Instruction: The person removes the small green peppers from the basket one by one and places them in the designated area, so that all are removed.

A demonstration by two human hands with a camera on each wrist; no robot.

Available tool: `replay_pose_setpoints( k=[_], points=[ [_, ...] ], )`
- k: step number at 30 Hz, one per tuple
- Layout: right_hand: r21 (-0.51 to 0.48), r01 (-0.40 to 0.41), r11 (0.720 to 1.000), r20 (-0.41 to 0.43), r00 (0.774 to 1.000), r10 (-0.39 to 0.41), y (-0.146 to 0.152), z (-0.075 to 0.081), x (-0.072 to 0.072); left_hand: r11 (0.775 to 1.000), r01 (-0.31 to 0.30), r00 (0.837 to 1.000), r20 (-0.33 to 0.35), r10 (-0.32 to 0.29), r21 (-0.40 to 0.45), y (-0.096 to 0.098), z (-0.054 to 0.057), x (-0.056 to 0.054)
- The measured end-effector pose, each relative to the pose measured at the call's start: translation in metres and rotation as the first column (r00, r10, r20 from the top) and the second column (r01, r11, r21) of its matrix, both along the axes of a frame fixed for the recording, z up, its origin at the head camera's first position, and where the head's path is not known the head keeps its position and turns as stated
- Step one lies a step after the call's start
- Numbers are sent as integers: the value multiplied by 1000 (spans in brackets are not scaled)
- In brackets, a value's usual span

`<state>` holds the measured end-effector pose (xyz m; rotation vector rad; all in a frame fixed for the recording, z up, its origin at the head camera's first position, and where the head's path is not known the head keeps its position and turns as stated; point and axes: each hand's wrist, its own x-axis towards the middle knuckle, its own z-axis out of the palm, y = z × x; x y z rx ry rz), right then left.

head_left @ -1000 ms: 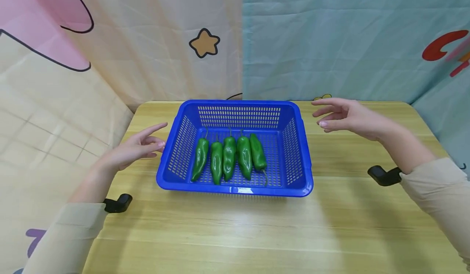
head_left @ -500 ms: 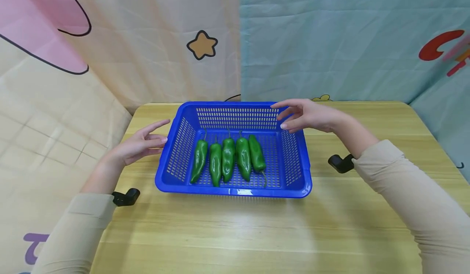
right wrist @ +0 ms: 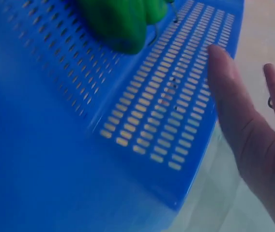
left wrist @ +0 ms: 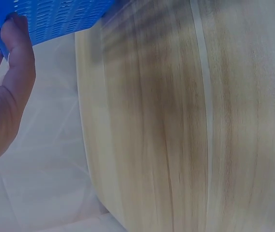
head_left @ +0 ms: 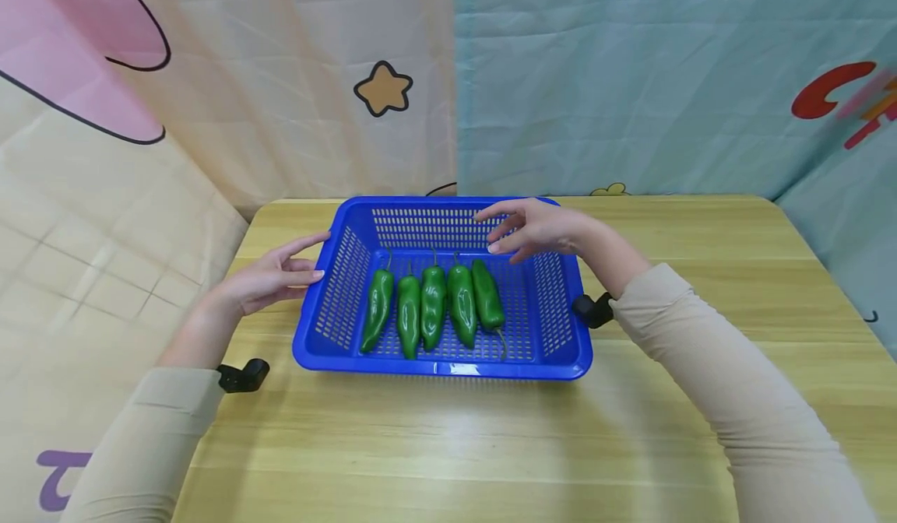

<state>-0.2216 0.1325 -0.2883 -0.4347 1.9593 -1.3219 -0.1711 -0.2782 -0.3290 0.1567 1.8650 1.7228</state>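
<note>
Green peppers (head_left: 434,307), five, lie in one blue basket (head_left: 441,369) on desk (head_left: 434,437) by printed cloth (head_left: 596,79); left hand (head_left: 273,278) spread touching left rim (head_left: 306,321), right hand (head_left: 536,229) loosely spread above, covering part of far wall (head_left: 420,227).

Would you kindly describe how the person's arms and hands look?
The left hand and right hand wear no gloves. The left sleeve and right sleeve are plain beige, with soft creases. A black, bent piece juts out at the left sleeve's end, a matching piece at the right's.
</note>
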Motion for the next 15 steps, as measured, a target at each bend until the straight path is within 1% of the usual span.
replay_pose_setpoints(
  k=[4, 7, 15],
  points=[
    [-3, 34, 999, 25, 999, -34, -11, -2, -2, 1000, -13, 1000, 14, 13, 1, 1, 1, 0],
    [6, 47, 999, 33, 998, -48, -18, -6, -4, 1000, -20, 999, 33, 19, 13, 1, 1, 0],
    [69, 76, 995, 72, 994, -81, -30, -33, -6, 1000, -19, 998, 59, 19, 4, 2, 2, -2]
  ],
)
